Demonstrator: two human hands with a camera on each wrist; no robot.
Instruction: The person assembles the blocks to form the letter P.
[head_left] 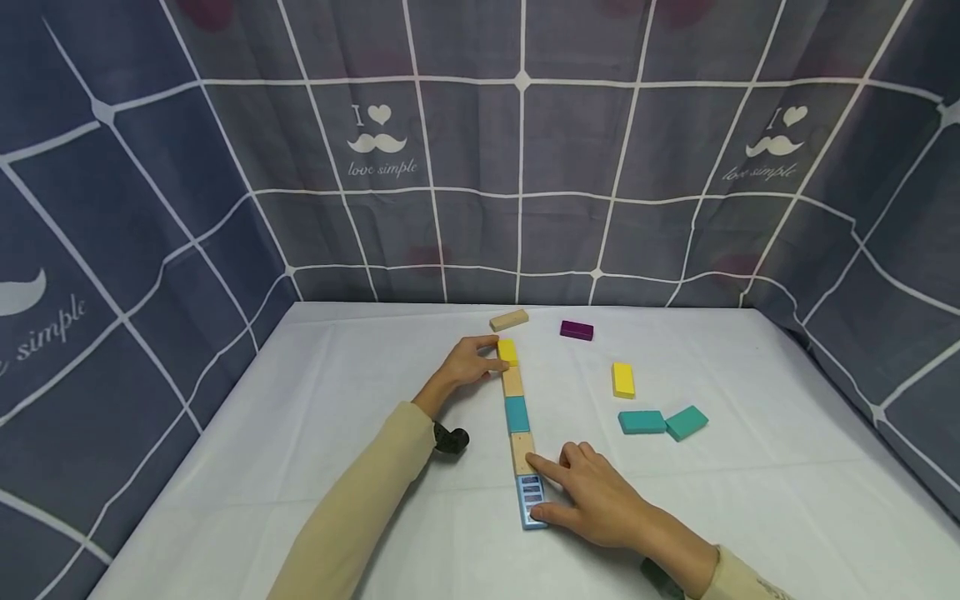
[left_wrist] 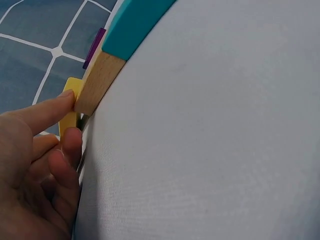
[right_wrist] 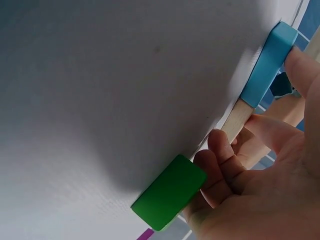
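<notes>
Wooden blocks lie end to end mid-tabletop [head_left: 300, 400], the left hand [head_left: 468, 362] touching the twelve o'clock yellow block [head_left: 507, 351] with straight fingers, the right hand [head_left: 592, 500] likewise pressing the six o'clock blue block [head_left: 531, 498].

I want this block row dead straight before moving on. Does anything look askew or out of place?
The row runs nearly straight, with both hands at its ends. The light blue block at the near end tilts slightly off line. Loose blocks, such as the two teal blocks, lie scattered to the right.
</notes>
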